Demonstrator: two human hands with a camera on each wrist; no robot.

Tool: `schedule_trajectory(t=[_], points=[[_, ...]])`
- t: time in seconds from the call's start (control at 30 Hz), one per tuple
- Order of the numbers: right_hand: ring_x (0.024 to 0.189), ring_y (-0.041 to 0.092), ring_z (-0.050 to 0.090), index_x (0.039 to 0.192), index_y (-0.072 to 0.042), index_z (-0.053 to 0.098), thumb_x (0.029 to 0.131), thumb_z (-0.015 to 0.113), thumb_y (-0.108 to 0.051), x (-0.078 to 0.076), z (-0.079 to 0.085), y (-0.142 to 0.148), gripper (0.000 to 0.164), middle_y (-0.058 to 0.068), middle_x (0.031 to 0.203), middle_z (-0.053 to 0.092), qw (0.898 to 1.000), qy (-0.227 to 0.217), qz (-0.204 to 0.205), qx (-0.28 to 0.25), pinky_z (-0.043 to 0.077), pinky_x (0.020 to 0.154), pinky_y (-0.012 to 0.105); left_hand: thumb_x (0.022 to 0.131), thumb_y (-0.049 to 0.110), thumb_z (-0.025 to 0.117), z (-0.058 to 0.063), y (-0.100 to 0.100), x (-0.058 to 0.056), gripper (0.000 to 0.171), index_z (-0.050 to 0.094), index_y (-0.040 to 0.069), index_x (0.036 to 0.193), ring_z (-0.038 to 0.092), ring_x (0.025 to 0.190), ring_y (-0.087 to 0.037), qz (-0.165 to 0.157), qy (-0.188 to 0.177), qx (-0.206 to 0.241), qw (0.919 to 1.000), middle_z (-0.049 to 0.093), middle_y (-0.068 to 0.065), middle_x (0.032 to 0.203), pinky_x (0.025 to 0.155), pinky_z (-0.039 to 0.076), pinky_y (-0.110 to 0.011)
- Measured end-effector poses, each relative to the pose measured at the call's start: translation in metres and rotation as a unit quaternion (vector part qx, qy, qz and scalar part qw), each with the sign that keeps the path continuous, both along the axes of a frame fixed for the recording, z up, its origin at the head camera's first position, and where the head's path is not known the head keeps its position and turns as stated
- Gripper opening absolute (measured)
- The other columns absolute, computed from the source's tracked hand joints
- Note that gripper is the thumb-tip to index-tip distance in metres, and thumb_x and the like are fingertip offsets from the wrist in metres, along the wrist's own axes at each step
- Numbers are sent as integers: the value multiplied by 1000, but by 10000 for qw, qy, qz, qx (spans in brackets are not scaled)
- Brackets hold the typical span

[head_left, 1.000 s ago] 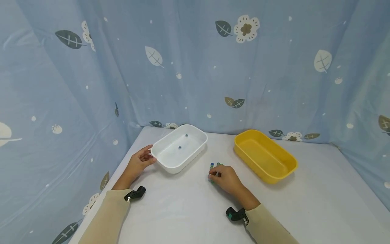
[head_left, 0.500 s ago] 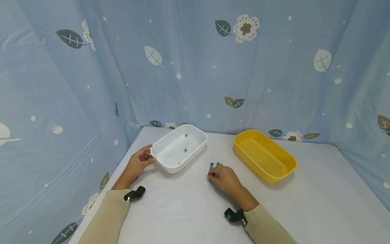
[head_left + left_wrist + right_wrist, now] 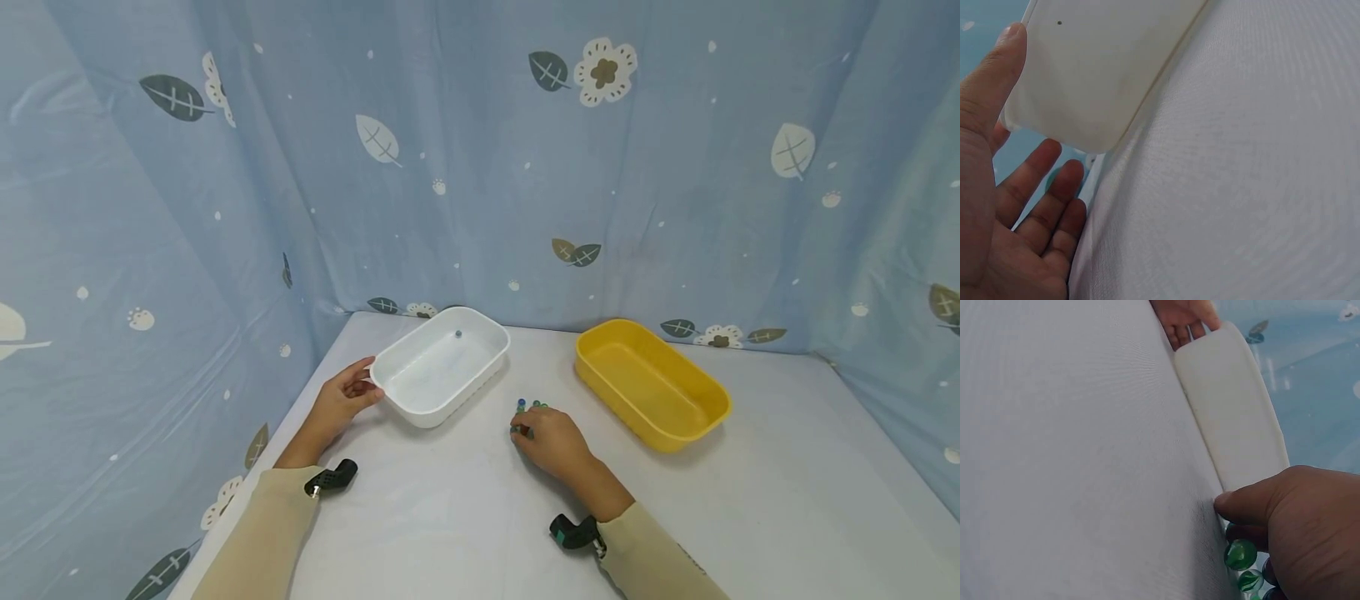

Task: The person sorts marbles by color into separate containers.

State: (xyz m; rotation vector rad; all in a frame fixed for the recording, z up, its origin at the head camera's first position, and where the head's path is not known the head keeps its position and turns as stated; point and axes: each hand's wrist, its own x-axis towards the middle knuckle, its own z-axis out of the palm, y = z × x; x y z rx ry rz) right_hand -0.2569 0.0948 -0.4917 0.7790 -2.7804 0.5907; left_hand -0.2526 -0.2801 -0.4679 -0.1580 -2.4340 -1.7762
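Observation:
My left hand (image 3: 337, 406) grips the near-left corner of a white plastic tray (image 3: 429, 417); in the left wrist view its thumb lies at the rim and the other fingers reach below. One small marble (image 3: 458, 333) shows inside that tray, toward its far end. To the right, my right hand (image 3: 557, 437) is down at a small group of glass marbles (image 3: 521, 403) on the table. Its thumb and index finger curl round a green marble (image 3: 1240, 554) in the right wrist view. Other marbles are partly hidden behind the hand.
A yellow plastic tray (image 3: 660, 375) stands to the right of the marbles, angled on the white cloth (image 3: 427, 508). Behind the table and along its sides hangs a blue patterned curtain (image 3: 480, 167).
Marbles have rolled inside the white tray: two showed, then a third near the front wall, now only one. The right hand has shifted slightly among the loose marbles; the left has stayed put.

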Motion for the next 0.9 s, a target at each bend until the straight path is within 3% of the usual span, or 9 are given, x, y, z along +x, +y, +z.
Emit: schedule_trajectory(t=[0.37, 0.73, 0.9], points=[[75, 5, 57, 94, -15, 74, 86, 75, -25, -1, -1, 1, 12, -11, 80, 64, 9997, 109, 41, -231, 49, 67, 25, 85, 12, 77, -3, -2, -3, 71, 42, 2, 146, 57, 107, -36, -65, 34, 25, 10000, 56, -26, 129, 79, 50, -18], [66, 5, 50, 95, -15, 73, 85, 75, -16, -4, 9, -1, 10, -10, 85, 66, 9960, -114, -27, -884, 45, 59, 22, 85, 17, 77, -2, -5, -4, 72, 41, 1, 146, 57, 107, -37, -102, 123, -33, 9999, 56, -26, 128, 79, 50, -19], [67, 6, 51, 96, -15, 73, 86, 75, -15, -8, 9, -2, 10, -10, 88, 67, 9923, -421, -192, -1152, 46, 61, 24, 84, 24, 79, -21, -11, -14, 73, 44, 9, 146, 59, 105, -30, -15, 176, -81, 9998, 59, -20, 127, 79, 51, -21]])
